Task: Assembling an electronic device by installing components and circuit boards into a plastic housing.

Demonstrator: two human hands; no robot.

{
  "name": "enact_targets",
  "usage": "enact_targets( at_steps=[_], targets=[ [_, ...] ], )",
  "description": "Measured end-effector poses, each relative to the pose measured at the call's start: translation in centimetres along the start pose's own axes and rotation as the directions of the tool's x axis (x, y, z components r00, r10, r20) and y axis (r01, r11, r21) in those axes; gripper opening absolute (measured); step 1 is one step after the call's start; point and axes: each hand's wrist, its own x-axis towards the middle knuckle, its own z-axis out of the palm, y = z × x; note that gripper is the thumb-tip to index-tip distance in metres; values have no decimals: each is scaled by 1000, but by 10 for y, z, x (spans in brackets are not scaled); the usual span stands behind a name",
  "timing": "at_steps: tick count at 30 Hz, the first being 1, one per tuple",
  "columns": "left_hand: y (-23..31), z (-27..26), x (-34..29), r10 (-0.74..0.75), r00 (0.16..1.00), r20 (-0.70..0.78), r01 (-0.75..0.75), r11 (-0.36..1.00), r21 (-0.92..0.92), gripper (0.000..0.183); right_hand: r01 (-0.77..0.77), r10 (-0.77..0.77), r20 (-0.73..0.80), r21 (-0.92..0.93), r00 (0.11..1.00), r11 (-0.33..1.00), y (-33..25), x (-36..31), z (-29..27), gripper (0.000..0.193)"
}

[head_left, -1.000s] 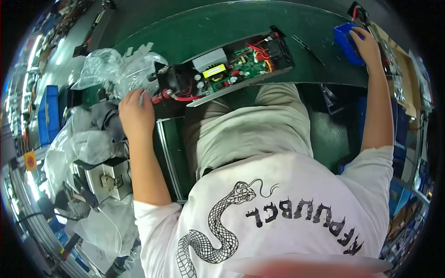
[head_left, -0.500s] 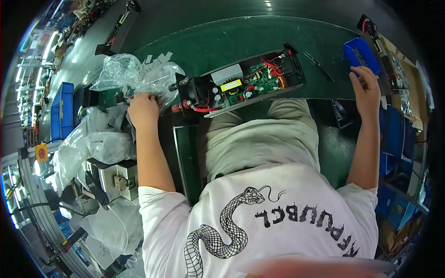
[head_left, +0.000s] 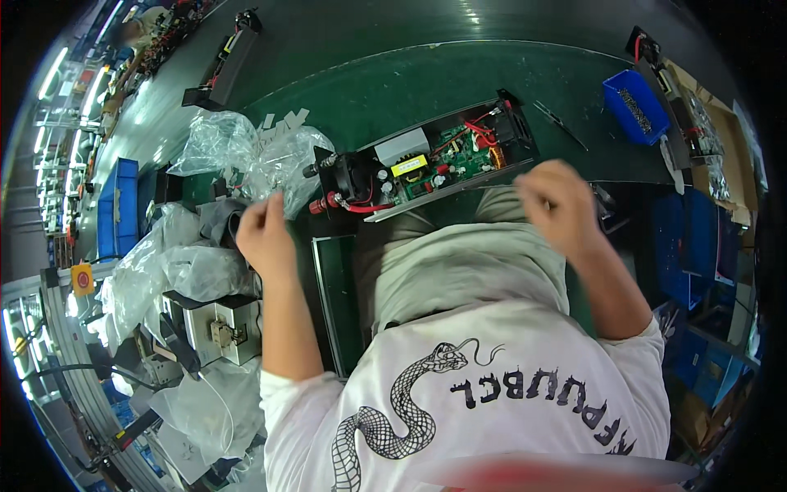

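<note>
An open electronic unit [head_left: 438, 168] lies at a slant on the green bench top [head_left: 459, 70]. Its black metal case shows a green circuit board, a yellow-labelled transformer, a fan, and red and black terminals at the left end. My right hand [head_left: 559, 207], somewhat blurred, hangs just off the unit's lower right corner with its fingers curled together. Left of the terminals, my left hand [head_left: 266, 238] is raised with thumb and fingers pinched. Whatever either hand holds is too small or hidden to make out. Clear plastic bags [head_left: 291, 168] lie beyond my left hand.
A blue bin [head_left: 635, 107] of small metal parts stands at the right, near tweezers [head_left: 561, 125]. Similar units rest at far left [head_left: 225, 61] and far right [head_left: 672, 90]. White pieces [head_left: 283, 125] lie by the bags. A cardboard box [head_left: 721, 135] borders the right side.
My right hand has come from the blue bin leftward to the unit's right corner. My left hand has lifted away from the bags, toward me and slightly right.
</note>
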Motion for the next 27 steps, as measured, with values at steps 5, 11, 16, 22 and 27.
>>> enact_targets(
  at_steps=[5, 11, 16, 22, 27],
  targets=[
    [47, 18, -117, -300, 770, 563, 536, 782, -316, 24, 335, -349, 53, 172, 936, 926, -56, -4, 61, 22],
    [43, 21, -134, -394, 511, 764, 838, 428, -339, 27, 399, -411, 48, 162, 910, 903, -59, -3, 97, 22],
    [30, 23, -124, -389, 367, 845, 921, 282, -270, 31, 454, -459, 114, 71, 881, 888, -52, -9, 109, 18],
    [22, 36, -117, -396, 524, 754, 689, 718, -101, 23, 438, -402, 231, -135, 886, 889, -27, -11, 110, 18],
    [12, 41, -122, -251, 536, 806, 462, 886, -31, 21, 438, -402, 174, -319, 899, 841, -3, -7, 123, 18]
  ],
)
